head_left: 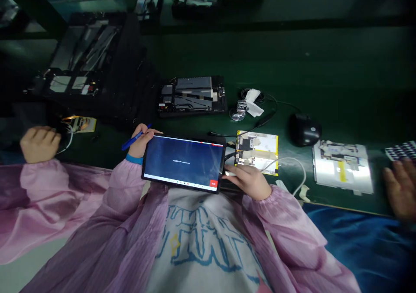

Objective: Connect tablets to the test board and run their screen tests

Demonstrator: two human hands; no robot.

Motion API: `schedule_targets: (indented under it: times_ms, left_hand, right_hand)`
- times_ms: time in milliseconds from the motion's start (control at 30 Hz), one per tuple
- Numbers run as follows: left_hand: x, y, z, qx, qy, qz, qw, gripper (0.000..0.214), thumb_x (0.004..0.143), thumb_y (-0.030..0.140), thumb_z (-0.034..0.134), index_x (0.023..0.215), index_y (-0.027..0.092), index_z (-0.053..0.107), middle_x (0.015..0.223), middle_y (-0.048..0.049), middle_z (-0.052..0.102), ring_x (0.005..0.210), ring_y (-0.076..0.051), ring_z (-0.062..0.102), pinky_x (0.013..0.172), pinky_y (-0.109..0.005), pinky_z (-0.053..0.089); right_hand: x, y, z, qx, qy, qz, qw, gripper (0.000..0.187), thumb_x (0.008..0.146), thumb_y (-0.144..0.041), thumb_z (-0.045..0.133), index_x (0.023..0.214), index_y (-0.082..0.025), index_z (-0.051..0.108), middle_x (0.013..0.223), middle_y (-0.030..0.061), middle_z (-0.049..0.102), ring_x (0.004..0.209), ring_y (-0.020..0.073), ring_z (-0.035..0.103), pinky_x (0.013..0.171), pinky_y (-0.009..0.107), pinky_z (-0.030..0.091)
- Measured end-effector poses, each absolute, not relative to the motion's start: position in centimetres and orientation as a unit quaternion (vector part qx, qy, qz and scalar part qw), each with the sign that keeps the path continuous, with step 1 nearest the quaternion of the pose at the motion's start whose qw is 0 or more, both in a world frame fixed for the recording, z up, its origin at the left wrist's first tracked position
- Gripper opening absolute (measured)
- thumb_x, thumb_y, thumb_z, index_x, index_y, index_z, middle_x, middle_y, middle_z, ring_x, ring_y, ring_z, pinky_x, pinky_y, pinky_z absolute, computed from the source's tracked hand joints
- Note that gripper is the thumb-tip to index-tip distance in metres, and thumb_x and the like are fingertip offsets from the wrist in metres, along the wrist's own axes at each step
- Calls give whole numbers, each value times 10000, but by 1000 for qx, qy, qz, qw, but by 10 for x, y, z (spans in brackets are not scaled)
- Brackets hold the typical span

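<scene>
Blue pen (pixel 136 136) and tablet (pixel 183 163) in hand
Left hand (pixel 141 143) closed on the pen, right hand (pixel 247 180) gripping the tablet's lower right edge.

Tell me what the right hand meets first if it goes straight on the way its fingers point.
The black-framed tablet, at its right edge: the right hand points left toward it and seems to touch it, though depth is unclear.
</scene>
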State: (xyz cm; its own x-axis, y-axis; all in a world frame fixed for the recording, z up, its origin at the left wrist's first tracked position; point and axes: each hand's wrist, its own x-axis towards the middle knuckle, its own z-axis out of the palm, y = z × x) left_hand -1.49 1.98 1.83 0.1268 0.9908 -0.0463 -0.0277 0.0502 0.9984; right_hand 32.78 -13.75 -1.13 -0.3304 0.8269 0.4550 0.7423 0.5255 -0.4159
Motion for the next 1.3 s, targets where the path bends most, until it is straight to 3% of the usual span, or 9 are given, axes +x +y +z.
schedule_targets:
  times_ms: [100,300,533,667,833,1000,1100,1300]
  left_hand:
    - [-14,19,20,512,473,469,543,433,699,344,747,728,213,335,771,-26,752,669,-167,678,637,-271,490]
    - [-14,20,21,509,464,460,560,423,702,324,741,719,211,334,781,-28,754,654,-160,672,627,-266,488]
    - [-11,18,27,498,470,467,559,433,687,322,746,715,211,329,772,-37,754,664,-172,684,619,-266,500]
    - [-9,16,30,493,471,471,559,434,676,311,750,706,210,329,766,-48,755,671,-177,692,610,-261,506]
    - [-11,19,28,497,468,465,564,426,682,294,742,713,212,325,771,-57,752,663,-184,691,605,-270,515]
    - [-11,19,27,494,469,469,563,417,687,289,732,718,214,323,778,-46,747,665,-189,690,594,-275,517]
    - [-9,19,29,495,471,469,559,415,680,293,735,715,211,329,765,-40,743,643,-181,684,584,-267,509]
    - [-6,22,31,500,482,465,548,442,651,332,758,704,213,336,753,-32,744,667,-193,686,610,-285,518]
  right_hand:
    - [341,-139,-5,-527,-766,74,360,264,892,-415,562,969,-198,692,619,36,662,514,148,593,530,267,469]
    - [353,-104,28,-675,-616,96,394,207,863,-351,566,850,-193,698,739,56,715,566,162,617,552,270,459]
    - [322,-17,29,-631,-670,298,253,138,780,-261,636,840,-152,697,799,77,715,721,193,636,666,287,445]
    - [312,6,16,-582,-699,358,212,152,666,-297,761,717,-170,696,679,15,683,618,143,595,602,246,418]
    - [310,14,21,-583,-692,377,199,180,654,-317,757,640,-170,654,551,-30,595,533,111,518,545,238,370]
    - [325,-19,51,-607,-639,342,326,220,797,-369,618,788,-153,660,639,8,627,602,136,549,592,262,395]
    - [338,-65,62,-574,-574,441,385,307,824,-452,587,918,-167,650,542,-21,587,529,138,542,567,271,415]
    - [336,-131,35,-544,-557,500,379,272,859,-429,544,958,-196,642,741,31,670,674,161,609,635,291,472]
